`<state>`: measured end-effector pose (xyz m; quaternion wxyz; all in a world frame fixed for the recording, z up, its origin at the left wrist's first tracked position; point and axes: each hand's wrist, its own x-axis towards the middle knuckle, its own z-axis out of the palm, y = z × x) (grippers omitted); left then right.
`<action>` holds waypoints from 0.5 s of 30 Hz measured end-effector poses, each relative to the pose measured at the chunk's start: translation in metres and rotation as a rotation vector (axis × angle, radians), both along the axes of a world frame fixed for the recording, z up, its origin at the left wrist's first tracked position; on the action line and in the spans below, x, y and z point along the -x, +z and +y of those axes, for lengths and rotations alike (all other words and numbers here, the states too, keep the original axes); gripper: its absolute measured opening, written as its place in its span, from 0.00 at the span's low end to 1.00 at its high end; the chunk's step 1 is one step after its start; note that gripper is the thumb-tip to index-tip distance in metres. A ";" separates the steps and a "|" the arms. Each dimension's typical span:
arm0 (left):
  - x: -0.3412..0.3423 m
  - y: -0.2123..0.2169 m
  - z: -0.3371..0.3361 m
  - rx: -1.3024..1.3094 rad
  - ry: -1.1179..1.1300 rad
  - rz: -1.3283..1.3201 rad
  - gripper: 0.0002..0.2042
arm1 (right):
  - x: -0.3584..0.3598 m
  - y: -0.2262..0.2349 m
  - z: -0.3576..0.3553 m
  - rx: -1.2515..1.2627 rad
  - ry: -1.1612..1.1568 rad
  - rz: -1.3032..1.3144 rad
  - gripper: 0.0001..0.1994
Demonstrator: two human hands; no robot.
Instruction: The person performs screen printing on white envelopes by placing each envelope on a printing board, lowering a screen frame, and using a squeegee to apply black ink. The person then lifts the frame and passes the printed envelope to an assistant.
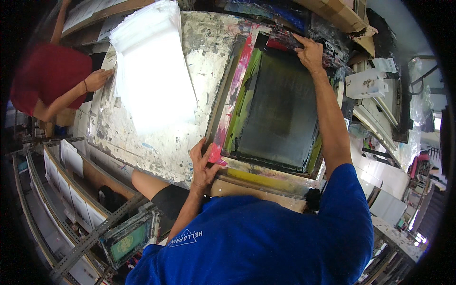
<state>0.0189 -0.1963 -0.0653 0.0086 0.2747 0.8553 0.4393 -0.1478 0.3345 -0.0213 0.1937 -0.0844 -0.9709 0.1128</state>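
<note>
A screen-printing frame [236, 90] with pink, white and green ink stains lies on the worktable, its dark mesh [280, 107] facing up. At its near left corner, my left hand [203, 166] grips the frame's edge between thumb and fingers. My right arm reaches across the frame's right side. At the far end, my right hand [311, 52] is closed over an ink-smeared bar [281, 42], black and red, that looks like a squeegee; the fingers partly hide what they hold. Left of the frame, a tall stack of white sheets [154, 80] rests on the paint-spotted tabletop [206, 47].
A co-worker in a dark red shirt [52, 78] stands at the left, one hand [99, 79] by the sheets. Slotted metal racks [95, 232] with paper and a small green screen [129, 244] are at lower left. A white container [365, 84] and cardboard [332, 14] lie at right and back.
</note>
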 end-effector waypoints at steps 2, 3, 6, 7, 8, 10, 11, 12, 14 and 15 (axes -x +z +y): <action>-0.001 0.003 -0.001 0.009 -0.009 -0.006 0.36 | -0.005 0.002 0.002 0.072 0.058 0.084 0.30; -0.002 0.002 -0.002 0.001 -0.012 -0.002 0.36 | -0.009 0.004 0.003 0.140 0.023 0.076 0.29; -0.002 0.000 -0.002 0.016 -0.017 -0.047 0.35 | -0.029 0.030 -0.003 0.363 -0.153 -0.033 0.30; -0.003 0.001 -0.002 0.003 -0.002 -0.063 0.36 | -0.039 0.033 -0.009 0.448 -0.168 -0.025 0.30; -0.004 0.000 -0.001 -0.016 0.009 -0.075 0.37 | -0.049 0.038 -0.011 0.527 -0.185 -0.010 0.30; -0.008 0.001 0.002 -0.077 0.039 -0.081 0.40 | -0.081 0.043 -0.022 0.594 -0.142 0.079 0.32; -0.010 0.001 0.004 -0.120 0.044 -0.091 0.40 | -0.101 0.047 -0.033 0.699 -0.140 0.094 0.33; -0.011 0.001 0.005 -0.159 0.057 -0.100 0.40 | -0.119 0.048 -0.051 0.809 -0.129 0.109 0.33; -0.011 0.003 0.006 -0.234 0.066 -0.102 0.40 | -0.158 0.063 -0.092 0.885 -0.125 0.074 0.34; -0.010 0.006 0.006 -0.264 0.072 -0.089 0.40 | -0.176 0.074 -0.116 0.859 -0.124 0.023 0.34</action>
